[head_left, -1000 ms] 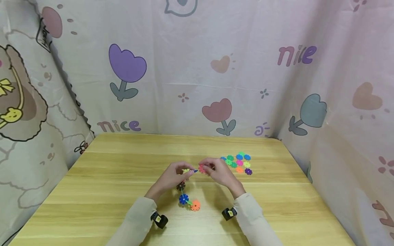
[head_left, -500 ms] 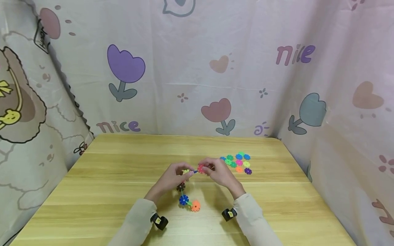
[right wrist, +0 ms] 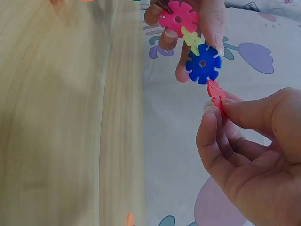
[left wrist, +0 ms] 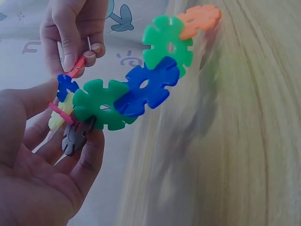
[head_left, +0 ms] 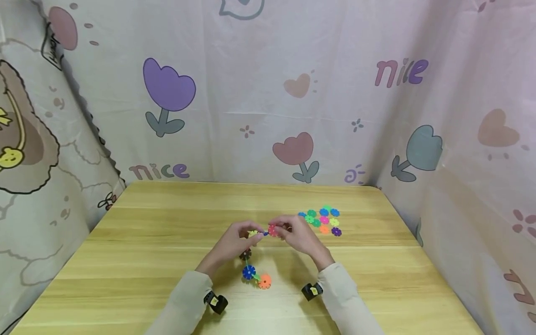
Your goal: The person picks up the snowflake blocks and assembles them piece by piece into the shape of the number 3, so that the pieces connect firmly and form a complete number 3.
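Note:
A chain of notched plastic discs hangs from the left hand. In the left wrist view that hand grips the chain near a blue disc, a yellow one and a dark one. From there run a green disc, a blue disc, another green and an orange one. The right hand pinches a coral-red disc between thumb and fingers in the right wrist view; its edge meets the blue disc.
Loose discs in several colours, among them a pink one and a purple one, lie on the wooden table beyond the right hand. A patterned cloth hangs behind the table and at its sides.
The coral-red disc has come slightly left, closer to the blue disc at the left fingertips. Both hands keep their grips, and the head view has shifted a little.

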{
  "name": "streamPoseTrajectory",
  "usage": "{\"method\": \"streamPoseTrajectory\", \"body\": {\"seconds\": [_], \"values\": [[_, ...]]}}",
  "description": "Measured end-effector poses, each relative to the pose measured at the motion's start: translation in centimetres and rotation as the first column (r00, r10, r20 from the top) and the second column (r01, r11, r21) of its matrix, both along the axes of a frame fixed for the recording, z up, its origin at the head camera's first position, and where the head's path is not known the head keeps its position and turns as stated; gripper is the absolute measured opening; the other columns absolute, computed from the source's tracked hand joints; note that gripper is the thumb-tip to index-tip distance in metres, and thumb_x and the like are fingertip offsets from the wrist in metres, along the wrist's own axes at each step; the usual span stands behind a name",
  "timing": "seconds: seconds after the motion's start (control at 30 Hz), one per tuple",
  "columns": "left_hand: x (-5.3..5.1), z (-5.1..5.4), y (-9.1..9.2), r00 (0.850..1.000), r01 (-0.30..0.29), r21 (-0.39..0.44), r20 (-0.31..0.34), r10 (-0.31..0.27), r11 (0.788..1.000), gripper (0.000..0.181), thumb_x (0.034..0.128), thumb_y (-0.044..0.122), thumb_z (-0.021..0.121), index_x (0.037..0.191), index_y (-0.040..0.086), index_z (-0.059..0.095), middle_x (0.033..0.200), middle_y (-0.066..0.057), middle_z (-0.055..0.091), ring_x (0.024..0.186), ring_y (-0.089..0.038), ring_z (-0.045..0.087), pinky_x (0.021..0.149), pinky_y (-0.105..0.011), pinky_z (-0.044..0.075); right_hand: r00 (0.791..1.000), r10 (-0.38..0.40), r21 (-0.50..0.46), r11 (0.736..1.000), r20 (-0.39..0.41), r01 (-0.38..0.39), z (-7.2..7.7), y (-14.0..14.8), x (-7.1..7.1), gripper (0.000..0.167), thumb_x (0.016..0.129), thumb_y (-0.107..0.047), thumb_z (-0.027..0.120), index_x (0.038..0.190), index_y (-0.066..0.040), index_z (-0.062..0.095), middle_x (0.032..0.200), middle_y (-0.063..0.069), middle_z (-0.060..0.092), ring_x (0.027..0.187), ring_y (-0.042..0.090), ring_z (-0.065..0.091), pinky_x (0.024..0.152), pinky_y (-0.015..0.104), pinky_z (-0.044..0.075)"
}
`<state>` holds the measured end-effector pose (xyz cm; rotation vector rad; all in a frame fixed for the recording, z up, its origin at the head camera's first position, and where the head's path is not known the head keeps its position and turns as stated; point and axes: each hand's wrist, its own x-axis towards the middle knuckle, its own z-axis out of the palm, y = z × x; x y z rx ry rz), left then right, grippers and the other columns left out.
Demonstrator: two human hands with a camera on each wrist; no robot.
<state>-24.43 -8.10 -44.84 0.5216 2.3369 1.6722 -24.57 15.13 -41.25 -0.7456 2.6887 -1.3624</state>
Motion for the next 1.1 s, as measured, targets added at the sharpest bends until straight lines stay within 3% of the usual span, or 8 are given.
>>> {"method": "streamPoseTrajectory", "body": {"seconds": [0.23, 0.5, 0.67, 0.9, 0.97, 1.1], "values": [[-0.07, -0.22, -0.04, 1.000, -0.013, 0.019, -0.012, 0.013, 1.000, 0.021, 0.0996, 0.032, 0.070, 0.116, 0.019, 0.072, 0.109, -0.015, 0.069, 0.086, -0.031, 0.063, 0.064, -0.025, 0.049, 1.000, -0.002, 0.008, 1.000, -0.010, 0.002, 0.16, -0.14, 0.10, 0.022, 0.102, -0.003, 0.061, 0.119, -0.004, 0.075, 0.090, 0.008, 0.073, 0.075, 0.029, 0.068, 0.061, 0.023, 0.056], [0.04, -0.09, 0.01, 1.000, -0.004, 0.020, -0.010, 0.004, 1.000, 0.020, 0.0995, 0.030, 0.070, 0.116, 0.019, 0.073, 0.108, -0.010, 0.068, 0.084, -0.033, 0.063, 0.062, -0.024, 0.048, 1.000, -0.016, 0.003, 1.000, 0.015, 0.016, 0.04, -0.13, 0.11, 0.021, 0.101, -0.001, 0.061, 0.117, -0.003, 0.075, 0.090, 0.010, 0.074, 0.078, 0.040, 0.069, 0.060, 0.022, 0.055], [-0.03, -0.23, 0.01, 1.000, 0.009, 0.030, -0.008, -0.009, 1.000, 0.020, 0.1001, 0.027, 0.069, 0.117, 0.017, 0.073, 0.110, -0.011, 0.068, 0.087, -0.036, 0.064, 0.062, -0.024, 0.049, 1.000, -0.014, 0.014, 1.000, 0.008, 0.014, -0.17, -0.11, 0.05, 0.021, 0.101, -0.001, 0.062, 0.117, -0.003, 0.075, 0.093, 0.011, 0.075, 0.079, 0.039, 0.070, 0.060, 0.022, 0.056], [-0.09, -0.33, 0.06, 1.000, 0.006, 0.020, -0.003, -0.006, 1.000, 0.023, 0.0996, 0.030, 0.070, 0.118, 0.017, 0.072, 0.110, -0.014, 0.068, 0.085, -0.032, 0.062, 0.062, -0.024, 0.049, 1.000, 0.016, -0.004, 1.000, 0.020, -0.016, -0.11, -0.06, 0.06, 0.023, 0.101, -0.001, 0.062, 0.120, 0.005, 0.072, 0.092, 0.015, 0.074, 0.081, 0.041, 0.072, 0.067, 0.041, 0.063], [-0.08, -0.39, 0.09, 1.000, 0.002, 0.024, -0.001, -0.002, 1.000, 0.026, 0.0992, 0.031, 0.071, 0.120, 0.017, 0.072, 0.112, -0.015, 0.070, 0.085, -0.030, 0.063, 0.062, -0.024, 0.048, 1.000, 0.017, 0.000, 1.000, 0.019, -0.017, -0.07, -0.11, 0.07, 0.022, 0.101, -0.001, 0.062, 0.120, 0.005, 0.072, 0.090, 0.015, 0.074, 0.080, 0.039, 0.072, 0.066, 0.038, 0.062], [-0.04, -0.36, 0.13, 1.000, 0.004, 0.044, 0.006, -0.004, 0.999, 0.028, 0.0997, 0.032, 0.070, 0.122, 0.016, 0.075, 0.111, -0.020, 0.073, 0.070, -0.019, 0.058, 0.057, -0.023, 0.046, 1.000, 0.003, 0.004, 1.000, 0.014, -0.003, -0.06, -0.28, 0.11, 0.021, 0.101, -0.002, 0.062, 0.118, 0.003, 0.073, 0.089, 0.016, 0.074, 0.075, 0.030, 0.071, 0.061, 0.024, 0.058]]}}
